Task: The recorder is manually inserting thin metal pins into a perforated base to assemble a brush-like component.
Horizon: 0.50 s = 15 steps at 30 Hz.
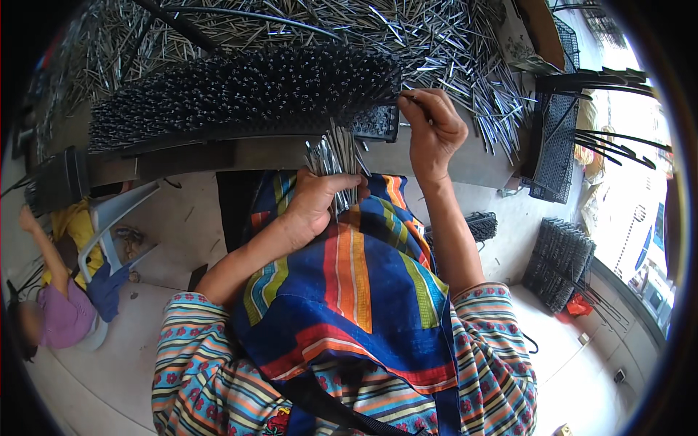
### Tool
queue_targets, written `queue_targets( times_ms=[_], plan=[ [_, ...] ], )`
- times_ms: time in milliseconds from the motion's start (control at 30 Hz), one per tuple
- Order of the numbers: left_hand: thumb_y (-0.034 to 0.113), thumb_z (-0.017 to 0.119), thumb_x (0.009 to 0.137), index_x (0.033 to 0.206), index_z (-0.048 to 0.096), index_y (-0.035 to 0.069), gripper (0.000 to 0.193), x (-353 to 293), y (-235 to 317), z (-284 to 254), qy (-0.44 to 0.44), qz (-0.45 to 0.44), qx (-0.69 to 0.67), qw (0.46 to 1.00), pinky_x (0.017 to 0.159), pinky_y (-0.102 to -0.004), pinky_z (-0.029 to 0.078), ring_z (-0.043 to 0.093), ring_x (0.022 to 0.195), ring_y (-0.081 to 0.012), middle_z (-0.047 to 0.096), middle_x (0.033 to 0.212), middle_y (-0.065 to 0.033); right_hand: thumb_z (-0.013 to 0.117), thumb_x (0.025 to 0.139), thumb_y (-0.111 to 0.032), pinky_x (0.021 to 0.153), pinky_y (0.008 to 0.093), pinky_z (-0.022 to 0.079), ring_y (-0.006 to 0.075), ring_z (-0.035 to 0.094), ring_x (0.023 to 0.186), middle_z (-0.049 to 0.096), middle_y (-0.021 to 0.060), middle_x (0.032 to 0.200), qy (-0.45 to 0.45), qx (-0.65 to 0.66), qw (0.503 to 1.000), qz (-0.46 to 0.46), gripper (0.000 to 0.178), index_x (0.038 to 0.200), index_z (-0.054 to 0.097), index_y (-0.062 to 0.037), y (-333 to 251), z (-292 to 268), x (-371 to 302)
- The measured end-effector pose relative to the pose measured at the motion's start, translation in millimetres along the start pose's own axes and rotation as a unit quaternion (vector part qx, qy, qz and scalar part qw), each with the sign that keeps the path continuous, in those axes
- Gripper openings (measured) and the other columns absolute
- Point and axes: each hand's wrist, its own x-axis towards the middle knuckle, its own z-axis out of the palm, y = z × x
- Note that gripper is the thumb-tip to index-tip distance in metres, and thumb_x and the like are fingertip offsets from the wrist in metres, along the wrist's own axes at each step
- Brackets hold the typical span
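Note:
My left hand (316, 200) is closed around a bundle of thin silvery metal strips (336, 152), held upright in front of the apron (349, 276). Along the table edge lies a long black rack (247, 87), densely filled with upright dark pins or strips. At its right end my right hand (436, 131) is raised, thumb and forefinger pinched together beside the rack's corner. Whatever sits between those fingertips is too small and dark to name. Below the pins at that end, a short stretch of the rack's perforated base shows.
Loose metal strips (443, 43) cover the table behind the rack. A cardboard box (542, 33) and a black perforated rack (554, 142) with protruding rods stand right. Stacked black racks (560, 261) rest on the floor. Another person (69, 312) sits left near a chair (120, 225).

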Motion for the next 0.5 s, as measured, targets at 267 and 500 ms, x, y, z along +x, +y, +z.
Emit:
queue_targets(
  times_ms=[267,500],
  plan=[
    [-0.009,0.066,0.073,0.09,0.064,-0.003,0.018,2,-3,-2,0.02,0.0,0.017,1.0,0.058,-0.0328,0.056,0.068,0.066,-0.024,0.068,0.079,-0.0132,0.072,0.073,0.005,0.054,0.0214,0.043,0.0075,0.056,0.062,0.065,0.0049,0.074,-0.061,-0.138,0.988,-0.013,0.013,0.085,0.07,0.0012,2,9,0],
    [-0.008,0.067,0.073,0.093,0.063,-0.003,0.021,7,-6,-9,0.015,-0.038,0.002,0.999,0.057,-0.0336,0.056,0.068,0.065,-0.0255,0.068,0.079,-0.0141,0.072,0.072,0.003,0.052,0.0249,0.042,0.0103,0.056,0.058,0.063,0.0055,0.071,-0.047,-0.134,0.99,-0.008,0.012,0.084,0.071,-0.0011,0,16,5]
  ],
)
